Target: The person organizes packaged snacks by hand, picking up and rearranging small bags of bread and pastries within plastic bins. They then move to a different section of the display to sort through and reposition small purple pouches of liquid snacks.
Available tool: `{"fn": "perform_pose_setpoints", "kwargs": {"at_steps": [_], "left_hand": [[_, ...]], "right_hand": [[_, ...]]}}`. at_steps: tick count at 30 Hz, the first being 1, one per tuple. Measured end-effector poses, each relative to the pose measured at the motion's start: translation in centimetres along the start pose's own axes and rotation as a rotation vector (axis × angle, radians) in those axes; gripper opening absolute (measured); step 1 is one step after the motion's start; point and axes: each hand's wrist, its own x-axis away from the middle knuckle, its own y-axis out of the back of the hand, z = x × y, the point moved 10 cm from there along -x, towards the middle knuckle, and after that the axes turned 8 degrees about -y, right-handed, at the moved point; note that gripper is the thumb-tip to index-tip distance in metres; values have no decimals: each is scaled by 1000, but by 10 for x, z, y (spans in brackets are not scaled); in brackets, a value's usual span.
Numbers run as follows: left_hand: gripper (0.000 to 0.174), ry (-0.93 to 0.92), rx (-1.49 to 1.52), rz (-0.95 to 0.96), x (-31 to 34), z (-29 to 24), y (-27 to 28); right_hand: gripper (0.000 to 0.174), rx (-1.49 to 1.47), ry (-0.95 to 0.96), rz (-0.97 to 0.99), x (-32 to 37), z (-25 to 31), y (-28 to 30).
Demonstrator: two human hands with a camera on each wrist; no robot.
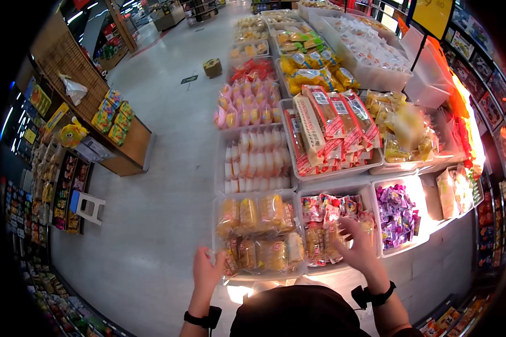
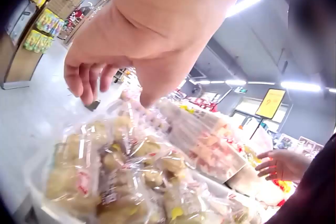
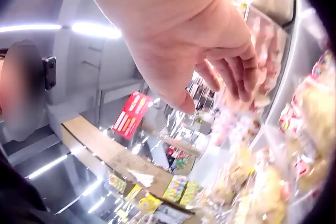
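Observation:
My left hand (image 1: 207, 274) is at the left front corner of a clear bin holding wrapped yellow bread rolls (image 1: 252, 218). In the left wrist view its fingers hang loosely bent above the clear-wrapped rolls (image 2: 118, 192), with nothing held. Over the neighbouring bin of small red-and-brown snack packets (image 1: 315, 236) hovers my right hand (image 1: 358, 247), thumb and fingers apart. The right wrist view shows that hand's relaxed fingers (image 3: 239, 74) and no item between them. A band with a small camera circles each wrist.
Purple-wrapped sweets (image 1: 398, 216) fill a bin to the right. Behind are white packaged cakes (image 1: 258, 160), pink packets (image 1: 247, 101) and long red-and-white bread packs (image 1: 331, 126). At left, a stool (image 1: 88, 208) and wooden counter (image 1: 132, 149) stand across the aisle floor (image 1: 163, 180).

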Motion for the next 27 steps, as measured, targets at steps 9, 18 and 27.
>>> {"fn": "perform_pose_setpoints", "kwargs": {"at_steps": [9, 18, 27], "left_hand": [[65, -254, -140, -101, 20, 22, -36], [62, -374, -280, 133, 0, 9, -55], [59, -395, -281, 20, -3, -12, -40]], "right_hand": [[91, 635, 43, 524, 27, 29, -186], [98, 828, -19, 521, 22, 27, -215], [92, 737, -37, 387, 21, 24, -211]]}}
